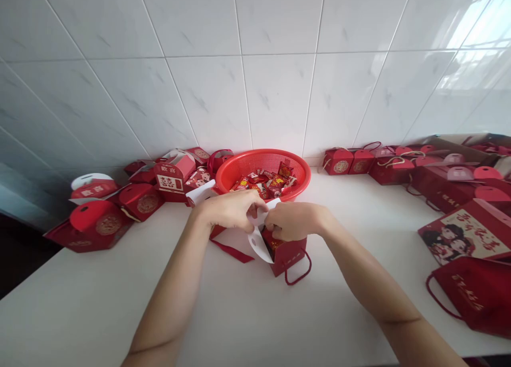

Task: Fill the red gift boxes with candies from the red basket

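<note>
A red gift box [288, 258] with a dark red cord handle stands on the white table, its top flaps raised and red packets showing inside. My left hand [235, 210] is at the box's left side, fingers bent and closed near the white inner flap; what they hold, if anything, is hidden. My right hand [293, 220] reaches over the opening with curled fingers, and their grip cannot be made out. Right behind the hands sits a red plastic basket [302, 178] with wrapped sweets [275, 186] in it. A red ribbon [233, 251] lies left of the box.
Several red boxes [101, 226] are grouped at the left on the white table [255, 324]. More boxes [441, 183] crowd the right side, with a red bag-like box [475, 295] near the front right. A tiled wall [279, 90] rises behind.
</note>
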Demonstrator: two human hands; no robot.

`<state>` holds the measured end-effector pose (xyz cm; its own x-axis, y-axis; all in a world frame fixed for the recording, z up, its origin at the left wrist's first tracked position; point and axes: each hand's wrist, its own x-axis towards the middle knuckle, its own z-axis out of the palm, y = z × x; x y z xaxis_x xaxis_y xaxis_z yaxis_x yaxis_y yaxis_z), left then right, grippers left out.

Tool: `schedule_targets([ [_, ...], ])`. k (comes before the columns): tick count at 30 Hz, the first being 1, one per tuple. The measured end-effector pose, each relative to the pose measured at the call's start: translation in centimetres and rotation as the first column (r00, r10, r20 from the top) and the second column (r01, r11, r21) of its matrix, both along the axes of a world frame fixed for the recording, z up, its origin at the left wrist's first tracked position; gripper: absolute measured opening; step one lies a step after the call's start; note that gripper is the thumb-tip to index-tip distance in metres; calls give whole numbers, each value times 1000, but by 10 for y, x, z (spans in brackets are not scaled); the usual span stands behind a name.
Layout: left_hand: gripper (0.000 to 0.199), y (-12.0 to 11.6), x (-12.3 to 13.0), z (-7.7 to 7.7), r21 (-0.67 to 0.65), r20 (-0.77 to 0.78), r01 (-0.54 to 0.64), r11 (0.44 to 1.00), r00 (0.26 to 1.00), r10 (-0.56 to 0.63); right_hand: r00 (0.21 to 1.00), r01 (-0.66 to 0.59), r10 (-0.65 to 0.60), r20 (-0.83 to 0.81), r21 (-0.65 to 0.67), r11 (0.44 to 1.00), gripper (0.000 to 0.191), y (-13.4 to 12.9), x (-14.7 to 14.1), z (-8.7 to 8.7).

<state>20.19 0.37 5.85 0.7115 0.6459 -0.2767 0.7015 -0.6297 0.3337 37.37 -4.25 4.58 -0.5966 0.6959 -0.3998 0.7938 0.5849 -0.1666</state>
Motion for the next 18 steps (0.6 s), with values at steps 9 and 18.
schedule_targets([
  [9, 58, 2, -4, -4, -26, 18, -74, 997, 997, 74, 944, -96, 38, -327, -165, 982, 26, 8, 31, -15],
  [18, 45, -2, -2, 0, -54, 59, -79, 995, 995, 82, 853, 78, -96, -513, -56, 995, 20, -9, 84, -5],
])
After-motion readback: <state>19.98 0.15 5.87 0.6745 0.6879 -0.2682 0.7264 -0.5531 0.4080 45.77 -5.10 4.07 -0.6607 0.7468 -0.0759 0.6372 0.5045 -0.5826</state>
